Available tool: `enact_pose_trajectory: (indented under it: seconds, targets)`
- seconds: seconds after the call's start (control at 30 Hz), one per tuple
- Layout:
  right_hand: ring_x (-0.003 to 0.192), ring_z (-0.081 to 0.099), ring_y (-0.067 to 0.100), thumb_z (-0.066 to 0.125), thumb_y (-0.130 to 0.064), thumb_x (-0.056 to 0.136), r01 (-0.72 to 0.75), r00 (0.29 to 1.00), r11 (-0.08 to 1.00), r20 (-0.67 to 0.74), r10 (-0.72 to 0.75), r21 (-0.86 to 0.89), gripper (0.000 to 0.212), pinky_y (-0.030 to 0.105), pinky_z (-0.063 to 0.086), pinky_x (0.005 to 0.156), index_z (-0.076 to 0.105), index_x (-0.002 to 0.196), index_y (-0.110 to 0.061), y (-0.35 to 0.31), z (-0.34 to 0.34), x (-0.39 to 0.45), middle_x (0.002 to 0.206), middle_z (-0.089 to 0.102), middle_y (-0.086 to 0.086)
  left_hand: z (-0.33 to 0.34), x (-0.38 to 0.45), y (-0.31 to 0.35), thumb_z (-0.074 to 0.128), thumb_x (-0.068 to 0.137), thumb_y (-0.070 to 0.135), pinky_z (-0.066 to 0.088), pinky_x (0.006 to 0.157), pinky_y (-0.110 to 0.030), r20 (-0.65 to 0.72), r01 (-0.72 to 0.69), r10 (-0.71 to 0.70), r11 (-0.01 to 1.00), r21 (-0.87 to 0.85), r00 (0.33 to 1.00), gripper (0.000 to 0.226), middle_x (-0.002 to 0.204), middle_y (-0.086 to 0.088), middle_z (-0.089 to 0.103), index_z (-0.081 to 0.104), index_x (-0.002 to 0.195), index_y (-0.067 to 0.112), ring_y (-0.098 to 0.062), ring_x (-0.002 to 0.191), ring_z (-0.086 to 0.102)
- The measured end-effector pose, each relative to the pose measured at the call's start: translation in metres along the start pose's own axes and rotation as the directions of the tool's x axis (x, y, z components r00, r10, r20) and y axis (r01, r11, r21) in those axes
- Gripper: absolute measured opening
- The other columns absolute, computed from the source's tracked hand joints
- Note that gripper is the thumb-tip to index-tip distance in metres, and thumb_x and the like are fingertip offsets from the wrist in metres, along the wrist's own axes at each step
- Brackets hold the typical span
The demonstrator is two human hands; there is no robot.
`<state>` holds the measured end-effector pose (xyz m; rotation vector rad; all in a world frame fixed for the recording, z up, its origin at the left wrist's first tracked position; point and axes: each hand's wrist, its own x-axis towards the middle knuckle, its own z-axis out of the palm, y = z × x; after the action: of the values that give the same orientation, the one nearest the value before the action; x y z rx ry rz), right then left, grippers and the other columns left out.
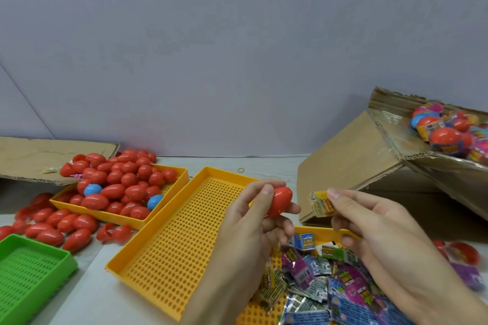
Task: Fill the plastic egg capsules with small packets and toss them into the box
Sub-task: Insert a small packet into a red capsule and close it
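My left hand [253, 221] grips a red plastic egg capsule [280, 200] above the empty yellow perforated tray [184, 235]. Just to its right, my right hand [369, 221] pinches a small yellow packet [320, 204] between thumb and fingers, a short gap from the egg. Below both hands lies a pile of small colourful packets [324, 280] in another yellow tray. A cardboard box [364, 155] tilted at the right holds several filled eggs [446, 137].
A yellow tray [169, 214] heaped with red eggs and two blue ones stands at the left, with more red eggs [60, 224] loose on the table. A green tray [29, 272] sits at the bottom left. Flat cardboard [47, 155] lies at the back left.
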<state>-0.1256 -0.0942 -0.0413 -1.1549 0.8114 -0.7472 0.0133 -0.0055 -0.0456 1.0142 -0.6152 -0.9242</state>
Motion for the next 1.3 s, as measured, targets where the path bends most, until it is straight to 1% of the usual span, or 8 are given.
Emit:
enact_pose_trajectory:
  seconds: [0.13, 0.3, 0.57, 0.73, 0.83, 1.0, 1.17, 1.3]
  targets:
    - [0.072, 0.055, 0.014, 0.072, -0.035, 0.065, 0.025, 0.999, 1.000, -0.027, -0.025, 0.015, 0.030, 0.034, 0.042, 0.066, 0.080, 0.086, -0.014, -0.001, 0.002, 0.000, 0.071, 0.068, 0.001, 0.001, 0.000, -0.002, 0.061, 0.083, 0.026, 0.048, 0.047, -0.022, -0.016, 0.010, -0.011, 0.999, -0.043, 1.000, 0.026, 0.081, -0.019, 0.069, 0.072, 0.095, 0.006, -0.019, 0.056, 0.058]
    - [0.072, 0.057, 0.014, 0.072, -0.037, 0.065, 0.071, 0.995, 0.997, -0.070, -0.071, -0.009, 0.027, 0.041, 0.048, 0.073, 0.080, 0.083, -0.018, 0.000, 0.002, -0.001, 0.063, 0.067, -0.002, -0.001, 0.000, -0.004, 0.073, 0.077, 0.001, 0.054, 0.055, -0.023, 0.032, 0.036, -0.033, 0.994, -0.101, 0.999, 0.037, 0.089, -0.024, 0.069, 0.063, 0.112, 0.000, -0.022, 0.064, 0.063]
    - [0.059, 0.061, 0.005, 0.072, -0.040, 0.065, 0.114, 0.991, 0.993, -0.069, -0.115, -0.022, 0.023, 0.041, 0.051, 0.073, 0.079, 0.083, -0.028, 0.000, 0.005, -0.001, 0.062, 0.068, -0.001, 0.001, 0.005, -0.007, 0.053, 0.079, 0.047, 0.046, 0.045, -0.027, -0.007, 0.107, -0.107, 0.992, 0.066, 0.994, 0.055, 0.070, -0.021, 0.068, 0.054, 0.111, 0.002, -0.024, 0.048, 0.058]
    - [0.076, 0.069, 0.013, 0.071, -0.040, 0.066, 0.128, 0.989, 0.990, -0.069, -0.132, -0.066, 0.021, 0.053, 0.055, 0.086, 0.079, 0.084, -0.033, 0.000, 0.004, -0.001, 0.078, 0.076, 0.004, -0.003, 0.003, -0.012, 0.051, 0.100, 0.028, 0.046, 0.044, -0.026, -0.020, 0.095, -0.093, 0.985, 0.146, 0.995, 0.028, 0.070, -0.019, 0.067, 0.068, 0.097, 0.006, -0.023, 0.050, 0.058]
    - [0.080, 0.071, 0.017, 0.071, -0.042, 0.065, 0.133, 0.988, 0.987, -0.061, -0.139, -0.091, 0.021, 0.049, 0.057, 0.084, 0.078, 0.084, -0.034, 0.001, 0.003, -0.001, 0.079, 0.076, 0.003, -0.003, 0.003, -0.013, 0.043, 0.104, 0.027, 0.044, 0.045, -0.027, 0.000, 0.077, -0.078, 0.984, 0.161, 0.997, 0.034, 0.064, -0.017, 0.063, 0.070, 0.088, 0.015, -0.022, 0.047, 0.054]
    - [0.074, 0.072, 0.008, 0.070, -0.045, 0.064, 0.168, 0.985, 0.977, -0.026, -0.173, -0.132, 0.023, 0.034, 0.051, 0.071, 0.077, 0.083, -0.037, 0.001, 0.004, -0.002, 0.081, 0.077, -0.002, 0.002, 0.001, -0.008, 0.064, 0.079, 0.048, 0.038, 0.040, -0.023, 0.013, 0.073, -0.074, 0.993, 0.094, 0.997, 0.028, 0.066, -0.013, 0.062, 0.075, 0.078, 0.022, -0.017, 0.043, 0.050]
    - [0.076, 0.072, 0.010, 0.069, -0.048, 0.062, 0.198, 0.979, 0.971, -0.029, -0.204, -0.137, 0.027, 0.041, 0.054, 0.076, 0.077, 0.085, -0.037, 0.002, 0.004, -0.001, 0.082, 0.077, -0.001, 0.003, -0.001, -0.009, 0.064, 0.080, 0.039, 0.030, 0.038, -0.019, 0.034, 0.091, -0.095, 0.991, 0.096, 0.995, 0.031, 0.065, -0.010, 0.061, 0.065, 0.099, 0.015, -0.016, 0.040, 0.046]
    - [0.074, 0.072, 0.009, 0.069, -0.046, 0.063, 0.232, 0.972, 0.965, -0.020, -0.236, -0.125, 0.025, 0.034, 0.050, 0.070, 0.077, 0.085, -0.037, 0.001, 0.006, -0.001, 0.080, 0.076, 0.000, 0.003, -0.001, -0.010, 0.062, 0.084, 0.040, 0.032, 0.043, -0.024, 0.037, 0.102, -0.107, 0.988, 0.119, 0.994, 0.038, 0.066, -0.010, 0.062, 0.057, 0.107, 0.009, -0.016, 0.044, 0.047]
